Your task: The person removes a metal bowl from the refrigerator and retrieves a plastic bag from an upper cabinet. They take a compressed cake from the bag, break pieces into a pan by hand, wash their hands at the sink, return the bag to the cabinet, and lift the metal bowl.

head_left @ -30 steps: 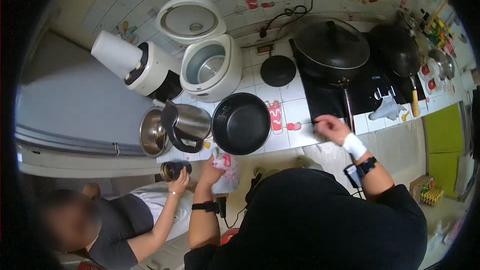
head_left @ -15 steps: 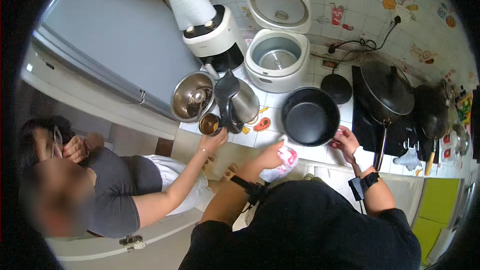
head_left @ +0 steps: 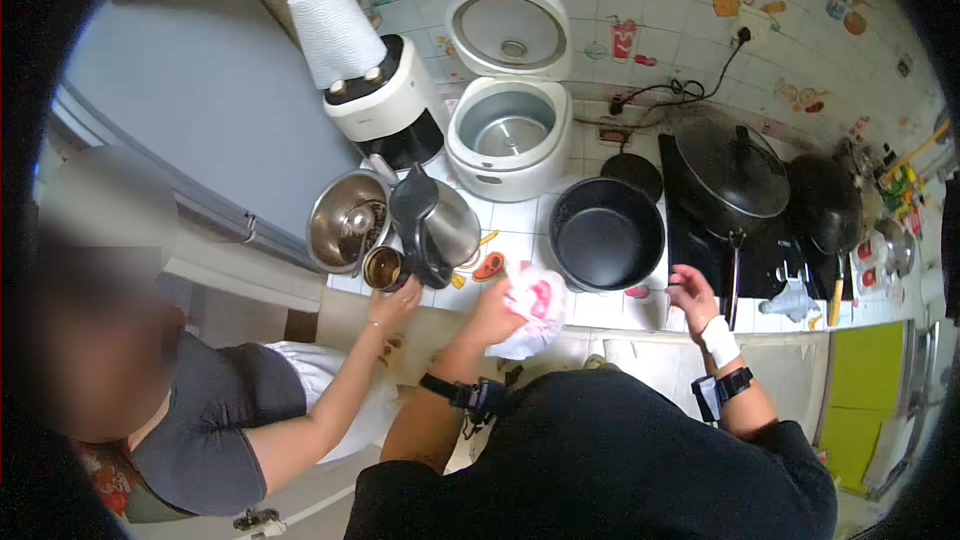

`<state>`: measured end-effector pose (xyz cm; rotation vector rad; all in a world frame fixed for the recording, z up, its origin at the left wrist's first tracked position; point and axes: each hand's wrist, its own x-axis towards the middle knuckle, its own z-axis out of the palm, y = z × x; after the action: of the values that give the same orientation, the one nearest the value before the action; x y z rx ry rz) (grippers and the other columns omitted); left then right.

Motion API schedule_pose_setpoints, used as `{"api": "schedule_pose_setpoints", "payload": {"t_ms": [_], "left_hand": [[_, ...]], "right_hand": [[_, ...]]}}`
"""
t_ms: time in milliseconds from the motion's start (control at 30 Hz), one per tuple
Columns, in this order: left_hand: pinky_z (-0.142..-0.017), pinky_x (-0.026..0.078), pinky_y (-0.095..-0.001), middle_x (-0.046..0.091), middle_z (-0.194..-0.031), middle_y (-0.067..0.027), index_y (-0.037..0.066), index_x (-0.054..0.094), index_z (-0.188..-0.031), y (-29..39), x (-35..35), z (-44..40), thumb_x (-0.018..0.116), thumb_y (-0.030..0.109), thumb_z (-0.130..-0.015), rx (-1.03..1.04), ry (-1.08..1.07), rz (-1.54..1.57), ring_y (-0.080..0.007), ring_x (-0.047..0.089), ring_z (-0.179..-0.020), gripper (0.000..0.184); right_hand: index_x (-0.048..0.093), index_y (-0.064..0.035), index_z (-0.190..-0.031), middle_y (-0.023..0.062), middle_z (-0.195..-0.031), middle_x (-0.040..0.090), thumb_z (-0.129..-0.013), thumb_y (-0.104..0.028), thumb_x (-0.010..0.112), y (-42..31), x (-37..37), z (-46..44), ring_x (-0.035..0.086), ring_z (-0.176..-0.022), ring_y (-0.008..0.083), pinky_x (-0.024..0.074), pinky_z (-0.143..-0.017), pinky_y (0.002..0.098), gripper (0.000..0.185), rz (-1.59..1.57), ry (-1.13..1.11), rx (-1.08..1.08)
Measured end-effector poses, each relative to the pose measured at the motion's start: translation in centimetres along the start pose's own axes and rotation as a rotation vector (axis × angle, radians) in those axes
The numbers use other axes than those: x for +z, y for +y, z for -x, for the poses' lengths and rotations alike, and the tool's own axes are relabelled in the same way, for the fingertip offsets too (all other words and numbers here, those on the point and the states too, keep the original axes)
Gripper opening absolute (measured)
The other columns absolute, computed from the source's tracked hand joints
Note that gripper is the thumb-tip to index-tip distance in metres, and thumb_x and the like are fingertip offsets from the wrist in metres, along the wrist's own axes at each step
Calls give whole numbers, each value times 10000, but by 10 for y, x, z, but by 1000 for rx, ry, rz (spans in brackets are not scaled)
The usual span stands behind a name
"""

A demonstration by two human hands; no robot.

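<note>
A soft white bundle printed in red (head_left: 540, 308), cloth or thin bag, is gripped in the left hand (head_left: 490, 318) just over the near edge of the tiled surface (head_left: 600, 310). It would probably prove light and limp, best held by its gathered folds. By the right hand (head_left: 692, 298) nothing is seen to be held; its fingers are bent and parted, near the black inner pot (head_left: 607, 198). The pot stands upright on the surface between the two hands; it is judged stiff, smooth and perhaps slippery, best taken by opposite sides of the rim. Only its dark inner wall and floor are shown.

To the left, a dark cup (head_left: 384, 268) with a brownish interior is held by a co-worker's hand (head_left: 398, 305); whether liquid is inside cannot be told. Beside it are a steel kettle (head_left: 455, 225) and a steel bowl (head_left: 325, 215) with dark, unidentifiable contents. Farther back, the rice cooker (head_left: 505, 178) is left open, its metal well exposed. A lidded pan (head_left: 725, 175) is set on the black cooktop (head_left: 700, 275).
</note>
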<state>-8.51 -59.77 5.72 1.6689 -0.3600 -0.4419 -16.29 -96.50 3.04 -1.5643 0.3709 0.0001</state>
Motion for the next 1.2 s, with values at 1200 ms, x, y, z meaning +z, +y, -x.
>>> {"api": "schedule_pose_setpoints", "payload": {"t_ms": [1200], "left_hand": [[-937,436,-382,540,-1201,-208,10,372,-1308,-76,-30,45,730,190,-681,-11,260,-184,-359,541,-1104,744]], "right_hand": [[628,-12,-833,148,-1238,516,-620,-69,678,-26,178,-9,505,-1078,318,448,-916,376,226,1132,-859,-1133]]}}
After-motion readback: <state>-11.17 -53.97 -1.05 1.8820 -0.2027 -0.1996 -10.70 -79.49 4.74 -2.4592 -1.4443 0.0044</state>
